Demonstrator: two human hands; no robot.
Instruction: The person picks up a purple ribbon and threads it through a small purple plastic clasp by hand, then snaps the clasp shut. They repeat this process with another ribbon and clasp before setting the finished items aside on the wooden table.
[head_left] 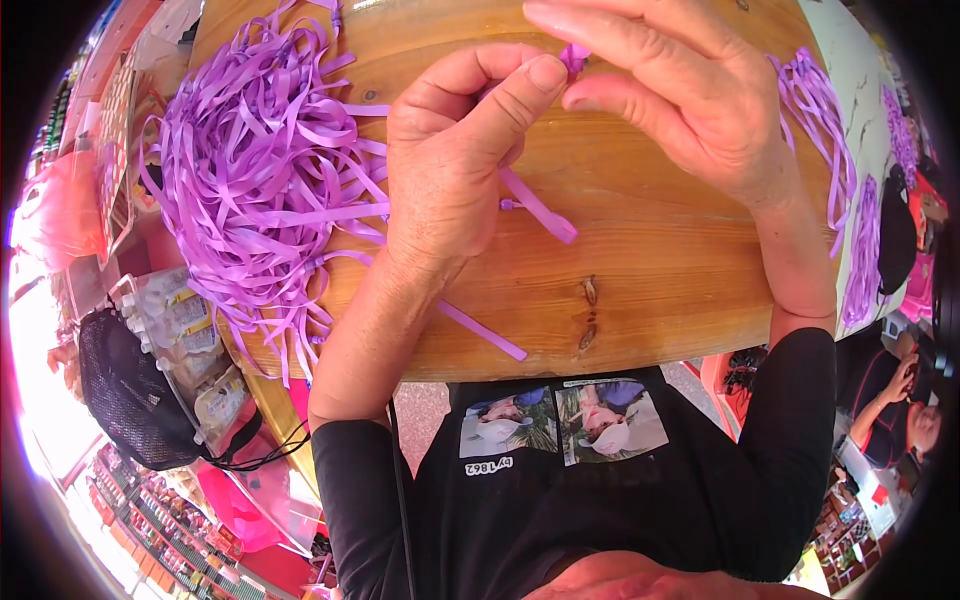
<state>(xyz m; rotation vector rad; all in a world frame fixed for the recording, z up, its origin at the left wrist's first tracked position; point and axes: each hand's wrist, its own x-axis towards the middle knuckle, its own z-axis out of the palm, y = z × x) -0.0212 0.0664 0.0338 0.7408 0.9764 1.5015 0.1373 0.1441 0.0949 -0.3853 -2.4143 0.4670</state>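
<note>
Looking down through the head cam, I've got the left hand (452,150) pinching a small bit of purple ribbon (574,57) between thumb and forefinger, upper centre of the frame. The right hand (690,105) is just beside it, fingers stretched out and thumb apart; can't tell if it's touching the ribbon. A loose ribbon end (541,207) pokes out below the left hand, and another strip (484,331) lies lower, by the left forearm.

Room-wise: bare wood on the tabletop (660,260) runs through the middle and right of centre, so that's my clear patch. Left side's cramped, since a big ribbon pile (260,170) fills the upper left and spills toward the edge. A smaller ribbon bundle (822,130) sits along the right edge, next to a white surface (858,85). Near edge curves across mid-frame, close to the black shirt (600,510).
</note>
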